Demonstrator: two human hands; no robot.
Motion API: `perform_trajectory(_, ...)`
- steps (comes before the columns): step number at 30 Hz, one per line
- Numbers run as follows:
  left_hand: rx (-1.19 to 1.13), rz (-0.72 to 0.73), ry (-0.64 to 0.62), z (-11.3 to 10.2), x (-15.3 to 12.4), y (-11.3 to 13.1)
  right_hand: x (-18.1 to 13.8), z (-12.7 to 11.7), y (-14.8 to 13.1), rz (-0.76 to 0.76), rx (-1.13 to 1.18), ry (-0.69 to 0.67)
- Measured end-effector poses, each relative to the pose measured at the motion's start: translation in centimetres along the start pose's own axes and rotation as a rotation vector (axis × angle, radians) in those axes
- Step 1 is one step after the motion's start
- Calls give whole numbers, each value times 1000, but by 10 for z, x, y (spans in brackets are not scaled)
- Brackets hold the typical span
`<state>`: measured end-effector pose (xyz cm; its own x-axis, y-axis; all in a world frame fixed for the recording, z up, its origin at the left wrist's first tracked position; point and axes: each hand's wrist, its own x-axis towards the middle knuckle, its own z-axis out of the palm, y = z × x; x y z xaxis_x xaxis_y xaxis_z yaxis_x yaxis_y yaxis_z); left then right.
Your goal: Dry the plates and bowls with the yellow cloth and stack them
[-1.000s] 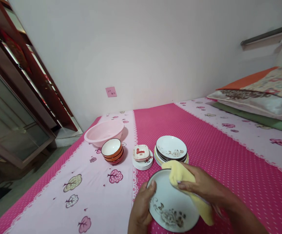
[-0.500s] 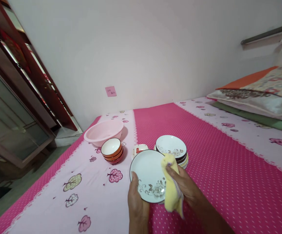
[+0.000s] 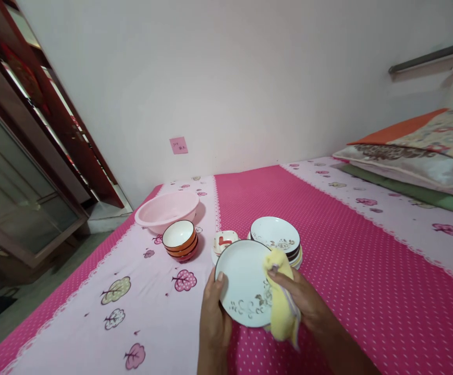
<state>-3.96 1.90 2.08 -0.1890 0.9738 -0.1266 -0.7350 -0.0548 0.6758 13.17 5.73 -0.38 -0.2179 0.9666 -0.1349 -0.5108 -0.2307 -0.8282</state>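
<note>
A white plate (image 3: 244,276) with a dark rim and a brown flower pattern is held tilted above the bed. My left hand (image 3: 215,307) grips its left edge, thumb on top of the rim. In my right hand (image 3: 298,294) is a yellow cloth (image 3: 281,307), bunched over the plate's right edge, with its tail hanging down. The fingers under the plate are hidden. Just behind, a stack of similar plates (image 3: 275,232) stands on the bed. Left of that stack, partly covered by the held plate, is a small squarish dish (image 3: 226,239) with a red mark.
A stack of orange and red bowls (image 3: 180,239) stands to the left, in front of a pink basin (image 3: 167,211). The pink patterned bedspread (image 3: 328,219) meets a white wall at the back. Pillows (image 3: 417,156) are piled at the far right.
The plate has turned in my hands, its flower pattern shifting round, and it sits slightly further right. My left hand has moved up along the rim. The cloth has moved slightly right.
</note>
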Motion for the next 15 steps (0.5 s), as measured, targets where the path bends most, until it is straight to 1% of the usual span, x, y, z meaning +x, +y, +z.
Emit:
perform_trajectory(2, 131, -19, -62, -6, -1, 10, -3, -4, -10, 3, -75, -41)
perform_trajectory(3, 197, -44, -70, -9, -1, 13, -4, -4, -13, 3, -104, -61)
perform_trajectory(5, 290, -92, -17, -13, 0, 17, -6, -2, -15, 2, -139, -98)
perform_trajectory(7, 323, -92, 59, -15, 1, 17, -8, 1, -15, 5, -151, -116)
perform_trajectory(8, 319, -76, 76, -16, 2, 16, -8, 2, -14, 5, -150, -116)
perform_trajectory(11, 256, -28, 60, -15, 4, 12, -6, 6, -10, -3, -123, -92)
perform_trajectory(12, 222, -16, 73, -15, 5, 11, -5, 8, -7, -8, -105, -80)
perform_trajectory(13, 186, -5, 110, -15, 6, 9, -4, 10, -4, -12, -83, -68)
perform_trajectory(15, 125, 24, 225, -14, 8, 7, -3, 18, 5, -15, -38, -51)
